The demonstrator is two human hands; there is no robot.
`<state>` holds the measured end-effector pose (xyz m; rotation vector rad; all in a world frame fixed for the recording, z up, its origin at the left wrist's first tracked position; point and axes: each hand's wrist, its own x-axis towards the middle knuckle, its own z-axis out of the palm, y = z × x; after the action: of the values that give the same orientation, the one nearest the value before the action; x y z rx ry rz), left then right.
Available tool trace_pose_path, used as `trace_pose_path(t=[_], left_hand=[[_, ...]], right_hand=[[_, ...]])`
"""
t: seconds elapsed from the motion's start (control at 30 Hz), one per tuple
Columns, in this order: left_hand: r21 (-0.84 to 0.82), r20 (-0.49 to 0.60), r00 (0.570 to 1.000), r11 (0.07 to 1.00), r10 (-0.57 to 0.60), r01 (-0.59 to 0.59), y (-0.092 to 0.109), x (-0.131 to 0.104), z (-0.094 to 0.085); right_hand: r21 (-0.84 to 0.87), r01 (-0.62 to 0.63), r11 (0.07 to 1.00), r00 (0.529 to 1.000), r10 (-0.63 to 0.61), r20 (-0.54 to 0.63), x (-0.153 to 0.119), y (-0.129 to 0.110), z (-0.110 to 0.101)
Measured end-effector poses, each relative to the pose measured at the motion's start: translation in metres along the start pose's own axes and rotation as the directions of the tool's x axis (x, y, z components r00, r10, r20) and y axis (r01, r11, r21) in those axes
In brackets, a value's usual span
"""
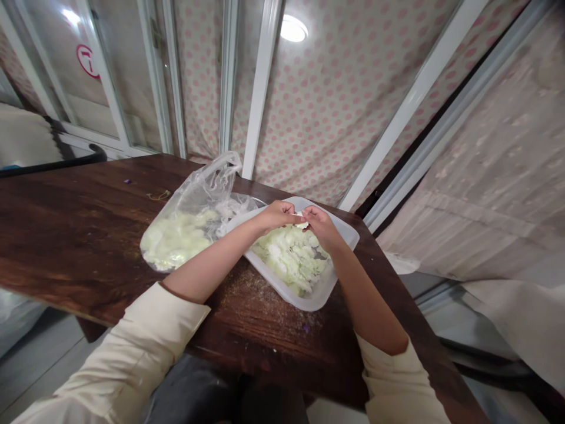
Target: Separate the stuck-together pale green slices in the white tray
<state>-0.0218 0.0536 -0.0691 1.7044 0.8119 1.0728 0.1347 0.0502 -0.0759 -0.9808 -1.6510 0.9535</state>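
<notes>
Above the far part of a white plastic tray (304, 302), my left hand (279, 215) and my right hand (321, 225) meet, fingers closed. Between their fingertips they pinch a small whitish, petal-like piece (302, 221). The tray holds a loose heap of thin pale green and white petal-like pieces (289, 256); what they are made of I cannot tell. Left of the tray, a clear plastic bag (176, 232) stands on the table with more such pieces inside. My left forearm passes in front of part of the bag and the tray's left rim.
The dark brown wooden table (88, 235) is strewn with fine crumbs near the tray. A purple bit (128, 181) and a thin yellowish loop (159, 195) lie at the far left. Behind the table are white-framed glass panels with a dotted curtain (335, 106).
</notes>
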Motion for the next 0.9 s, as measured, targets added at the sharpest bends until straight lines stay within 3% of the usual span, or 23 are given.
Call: trace_pose_path(t=[0.17,0.43,0.6,0.73,0.9], left_hand=[[-0.016,0.021,1.0,1.0,-0.023,0.024,0.004,-0.003,0.001],[-0.128,0.072,0.959,0.951,-0.274,0.281,0.006,-0.002,0.001],[-0.125,0.087,0.965,0.958,-0.248,0.258,0.009,-0.004,0.003],[-0.105,0.163,0.968,0.973,-0.188,0.207,0.014,-0.007,0.004],[-0.117,0.153,0.968,0.969,-0.199,0.218,0.014,-0.007,0.002]], right_hand=[[0.032,-0.001,0.999,0.998,-0.001,0.064,0.0,0.003,-0.003],[-0.256,0.135,0.957,0.978,-0.17,-0.119,0.0,0.005,-0.003],[-0.385,0.154,0.91,0.95,-0.244,-0.196,0.0,0.004,-0.002],[-0.434,0.149,0.888,0.943,-0.26,-0.209,-0.002,0.002,0.0],[-0.637,0.181,0.749,0.939,-0.324,-0.114,-0.009,-0.008,0.005]])
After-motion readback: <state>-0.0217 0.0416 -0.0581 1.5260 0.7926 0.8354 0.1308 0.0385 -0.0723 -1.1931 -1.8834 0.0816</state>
